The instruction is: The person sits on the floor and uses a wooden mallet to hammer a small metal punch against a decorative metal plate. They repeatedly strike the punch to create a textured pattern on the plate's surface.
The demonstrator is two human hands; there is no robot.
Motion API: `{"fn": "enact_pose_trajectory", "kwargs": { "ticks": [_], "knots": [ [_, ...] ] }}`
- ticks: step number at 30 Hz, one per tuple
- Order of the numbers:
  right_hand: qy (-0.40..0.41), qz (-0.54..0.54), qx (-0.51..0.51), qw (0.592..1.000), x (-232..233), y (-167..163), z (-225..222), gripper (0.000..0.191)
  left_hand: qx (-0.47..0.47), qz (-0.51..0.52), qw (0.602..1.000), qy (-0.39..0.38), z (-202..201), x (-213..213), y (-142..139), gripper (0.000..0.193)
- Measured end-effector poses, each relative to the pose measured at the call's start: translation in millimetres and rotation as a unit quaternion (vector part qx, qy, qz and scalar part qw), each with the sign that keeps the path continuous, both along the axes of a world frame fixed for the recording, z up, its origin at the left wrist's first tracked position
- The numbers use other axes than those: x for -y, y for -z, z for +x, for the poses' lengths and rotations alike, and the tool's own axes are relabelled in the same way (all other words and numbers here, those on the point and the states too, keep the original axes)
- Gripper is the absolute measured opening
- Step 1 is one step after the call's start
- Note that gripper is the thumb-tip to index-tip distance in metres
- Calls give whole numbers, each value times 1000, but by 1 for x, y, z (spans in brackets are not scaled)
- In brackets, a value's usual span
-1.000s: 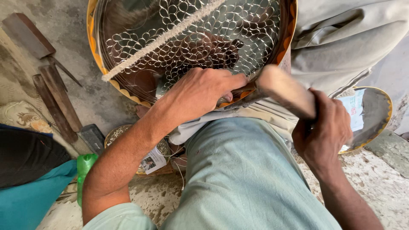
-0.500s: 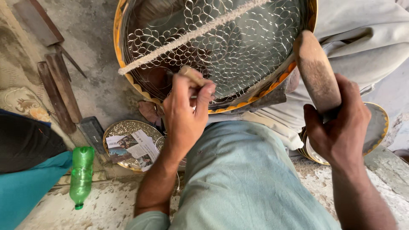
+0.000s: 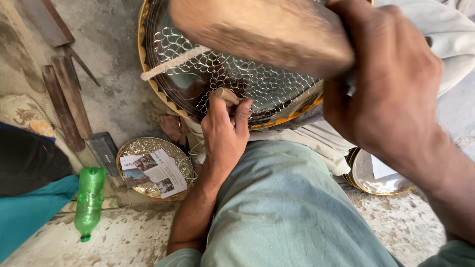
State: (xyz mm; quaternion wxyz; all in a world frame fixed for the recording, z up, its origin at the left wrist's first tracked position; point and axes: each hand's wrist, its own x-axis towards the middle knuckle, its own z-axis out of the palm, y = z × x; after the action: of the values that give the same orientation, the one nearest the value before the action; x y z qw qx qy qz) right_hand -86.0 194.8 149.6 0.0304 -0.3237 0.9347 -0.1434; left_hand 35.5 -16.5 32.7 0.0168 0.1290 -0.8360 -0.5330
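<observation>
Two bare hands work over a large round metal tray (image 3: 168,94) with a gold scalloped rim and a net-like pattern cut across its shiny face; the tray leans against the person's lap, above the grey-green trousers (image 3: 287,207). The left hand (image 3: 225,133) rests on the tray's lower edge, its grip closed around a short punch (image 3: 226,95) whose rounded wooden top pokes out above the fingers, the tip hidden against the metal. The right hand (image 3: 391,94) hangs above the tray's right side, close to the camera and blurred, its grip wrapped tight around the handle of a wooden mallet (image 3: 257,34), whose broad head covers the tray's upper part. A pale cord (image 3: 173,63) lies slantwise across the tray's left half. Below and left of the tray, on the concrete floor (image 3: 114,99), sits a smaller patterned brass plate (image 3: 143,148) with printed paper on it. Farther left of the tray lie several long wooden-handled tools (image 3: 64,109) and a green plastic bottle (image 3: 90,200). Right of the tray, past the pale cloth (image 3: 316,143), another round plate (image 3: 376,180) shows partly.
</observation>
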Motion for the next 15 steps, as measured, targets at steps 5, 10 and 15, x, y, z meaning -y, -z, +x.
{"fn": "enact_pose_trajectory", "kwargs": {
  "ticks": [5, 10, 15],
  "knots": [
    [-73, 127, -128, 981, 1, -13, -8, 32, -7, -22, 1000, 16, -5, -3, -3, 24],
    [-10, 202, -16, 979, -8, -23, -4, 33, 7, -12, 996, 87, -22, -2, -6, 19],
    [98, 171, 72, 978, -25, -14, 13, 38, -10, -39, 983, 181, -42, -5, -14, 31]
  ]
}}
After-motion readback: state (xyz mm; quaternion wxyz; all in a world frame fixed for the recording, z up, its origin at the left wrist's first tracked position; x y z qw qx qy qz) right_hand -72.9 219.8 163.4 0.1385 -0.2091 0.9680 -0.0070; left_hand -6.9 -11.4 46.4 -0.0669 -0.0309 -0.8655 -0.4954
